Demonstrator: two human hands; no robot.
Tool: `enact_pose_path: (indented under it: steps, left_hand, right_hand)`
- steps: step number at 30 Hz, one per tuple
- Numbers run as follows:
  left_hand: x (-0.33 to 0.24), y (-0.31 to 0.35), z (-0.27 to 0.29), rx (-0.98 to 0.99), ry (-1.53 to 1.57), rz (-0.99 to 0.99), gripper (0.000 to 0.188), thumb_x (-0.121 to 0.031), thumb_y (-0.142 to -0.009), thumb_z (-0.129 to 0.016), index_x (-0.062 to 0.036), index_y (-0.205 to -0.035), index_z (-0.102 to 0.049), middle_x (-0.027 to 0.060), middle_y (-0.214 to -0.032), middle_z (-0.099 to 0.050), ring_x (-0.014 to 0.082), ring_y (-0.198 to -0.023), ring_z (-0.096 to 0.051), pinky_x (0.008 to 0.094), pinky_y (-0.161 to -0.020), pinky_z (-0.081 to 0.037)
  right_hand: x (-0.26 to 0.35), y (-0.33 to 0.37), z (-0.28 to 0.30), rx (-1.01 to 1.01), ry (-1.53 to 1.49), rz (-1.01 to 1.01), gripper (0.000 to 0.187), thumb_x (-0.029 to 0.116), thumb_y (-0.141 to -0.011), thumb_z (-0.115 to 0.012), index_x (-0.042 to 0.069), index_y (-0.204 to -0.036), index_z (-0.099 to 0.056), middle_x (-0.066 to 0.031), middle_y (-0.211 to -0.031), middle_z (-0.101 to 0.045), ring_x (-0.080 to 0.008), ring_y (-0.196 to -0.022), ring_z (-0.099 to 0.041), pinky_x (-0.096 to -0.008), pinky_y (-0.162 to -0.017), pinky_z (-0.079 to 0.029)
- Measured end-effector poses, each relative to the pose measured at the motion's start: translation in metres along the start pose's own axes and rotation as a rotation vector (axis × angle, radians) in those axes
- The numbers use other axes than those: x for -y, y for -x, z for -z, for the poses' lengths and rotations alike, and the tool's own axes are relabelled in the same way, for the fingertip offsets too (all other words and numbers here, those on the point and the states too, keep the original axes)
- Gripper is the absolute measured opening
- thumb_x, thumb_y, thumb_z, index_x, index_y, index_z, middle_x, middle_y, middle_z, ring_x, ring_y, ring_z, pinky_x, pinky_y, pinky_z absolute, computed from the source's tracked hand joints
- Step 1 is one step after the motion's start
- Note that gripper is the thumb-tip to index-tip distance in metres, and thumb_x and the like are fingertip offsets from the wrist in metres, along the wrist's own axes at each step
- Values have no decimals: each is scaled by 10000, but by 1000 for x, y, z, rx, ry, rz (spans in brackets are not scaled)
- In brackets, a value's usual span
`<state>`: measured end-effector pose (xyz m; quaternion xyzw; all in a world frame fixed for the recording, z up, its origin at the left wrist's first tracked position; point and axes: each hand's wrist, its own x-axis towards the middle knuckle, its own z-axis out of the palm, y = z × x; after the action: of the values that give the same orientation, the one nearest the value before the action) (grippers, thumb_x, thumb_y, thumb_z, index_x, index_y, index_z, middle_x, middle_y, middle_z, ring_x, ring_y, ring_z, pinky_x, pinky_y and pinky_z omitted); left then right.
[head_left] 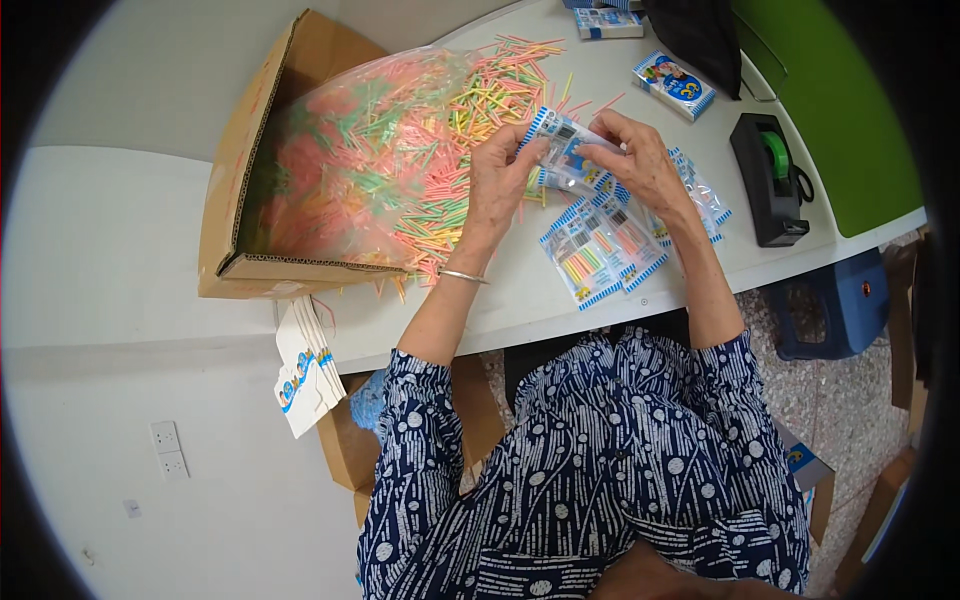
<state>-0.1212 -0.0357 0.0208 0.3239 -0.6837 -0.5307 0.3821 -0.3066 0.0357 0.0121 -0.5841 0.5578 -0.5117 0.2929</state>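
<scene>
Fingers of my left hand (497, 185) and right hand (640, 160) pinch a small clear packet (562, 150) from both ends, held just above the desk (520, 290). Below it lie filled packets (600, 250) with blue-striped edges. Left of my hands, coloured sticks (450, 130) spill from a plastic bag in a cardboard box (235, 190). A black tape dispenser (768, 180) sits on my right.

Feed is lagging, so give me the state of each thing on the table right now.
Small clear blue-edged plastic packet: held up by left hand and right hand.
Brown cardboard box: open, on its side.
Clear bag of coloured sticks: open, sticks spilling onto table.
Filled packets: lying flat.
</scene>
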Motion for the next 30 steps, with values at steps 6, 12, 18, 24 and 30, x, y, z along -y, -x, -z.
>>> enact_pose_path:
  steps: [6, 12, 18, 24, 30]
  left_hand:
    - [9, -2, -1, -30, -21, 1, 118, -79, -854, -651, 25, -909, -645, 3, -742, -621, 47, -662, -531, 206, -588, -437]
    - [24, -7, 5, -15, -100, -4, 121, -87, -838, -667, 26, -875, -645, -2, -690, -609, 49, -618, -511, 210, -549, -416]
    - [40, -2, 14, -138, -422, -112, 269, -129, -806, -698, 29, -1011, -623, 84, -885, -644, 152, -846, -600, 279, -758, -479]
    - [-25, -2, 7, -9, -267, -100, 320, -154, -793, -702, 7, -1060, -632, 93, -1006, -648, 176, -955, -589, 300, -834, -466]
    - [-44, 20, 21, 51, -434, -106, 160, -127, -831, -637, -4, -909, -705, 49, -678, -631, 117, -658, -577, 264, -627, -454]
  right_hand:
    - [-11, -2, -1, -34, 87, 7, 267, 204, -796, -649, -48, -726, -598, -143, -573, -481, -171, -527, -417, -347, -519, -354]
    - [-13, 2, 2, -106, 213, 45, 252, 218, -855, -624, -19, -913, -687, -115, -735, -637, -183, -702, -567, -310, -652, -434]
    - [-3, 2, 18, -200, 164, 67, 249, 178, -874, -598, -33, -984, -669, -126, -833, -665, -194, -719, -601, -295, -670, -456]
    - [13, 7, 9, 53, 37, 65, 230, 174, -861, -609, -27, -955, -669, -92, -775, -647, -147, -689, -566, -272, -638, -441]
    - [23, 14, -13, 157, -96, 25, 241, 203, -859, -612, -34, -877, -648, -73, -652, -565, -127, -605, -477, -293, -564, -374]
